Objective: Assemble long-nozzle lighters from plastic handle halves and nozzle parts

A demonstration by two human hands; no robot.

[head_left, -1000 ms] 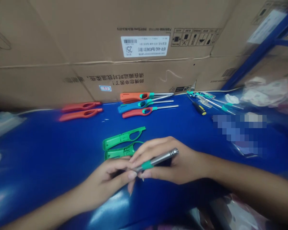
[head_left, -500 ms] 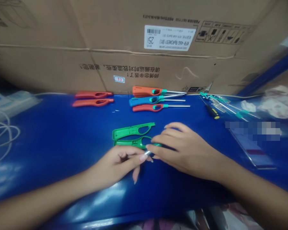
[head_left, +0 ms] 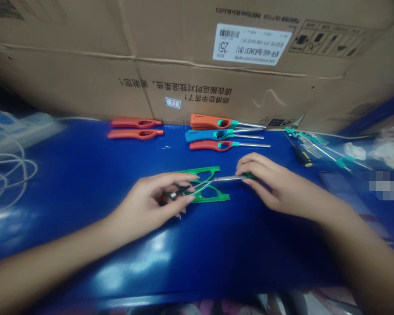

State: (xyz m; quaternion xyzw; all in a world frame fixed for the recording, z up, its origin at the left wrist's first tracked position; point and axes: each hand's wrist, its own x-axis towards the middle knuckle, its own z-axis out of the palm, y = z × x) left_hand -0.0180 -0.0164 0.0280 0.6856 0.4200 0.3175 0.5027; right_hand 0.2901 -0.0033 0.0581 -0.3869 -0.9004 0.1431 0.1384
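Our left hand (head_left: 147, 197) and right hand (head_left: 276, 183) are bare, as are our slim forearms (head_left: 46, 258), and our fingernails (head_left: 190, 198) are long and rounded.

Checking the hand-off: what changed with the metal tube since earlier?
The metal lighter tube has turned end for end: its teal collar, earlier by the left hand, now sits at the right hand, and the tube spans level above the green shells. The left hand pinches its thin far end. The assembled lighters stayed put.

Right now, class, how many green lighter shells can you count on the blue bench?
2. One green plastic lighter shell lies beyond the other, both beneath the metal tube in the right hand; the left hand hides part of them.
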